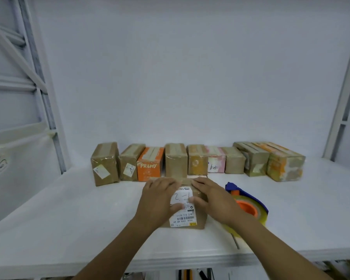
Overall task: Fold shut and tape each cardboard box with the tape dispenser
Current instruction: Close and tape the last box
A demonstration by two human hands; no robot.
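A small brown cardboard box [185, 218] with a white shipping label stands in the middle of the white table. My left hand [159, 201] lies flat on the left of its top, fingers spread, pressing the flaps down. My right hand [212, 199] presses the right side of the top the same way. The thumbs nearly meet over the label. Just right of the box, the blue and orange tape dispenser [249, 205] with its clear tape roll rests on the table, partly hidden behind my right wrist.
Several taped boxes stand in a row along the back of the table [69, 219], among them an orange one marked PRAMY [149, 166] and a pink one [215, 161]. White metal frames [49, 118] rise at both sides. The table's front edge is near my forearms.
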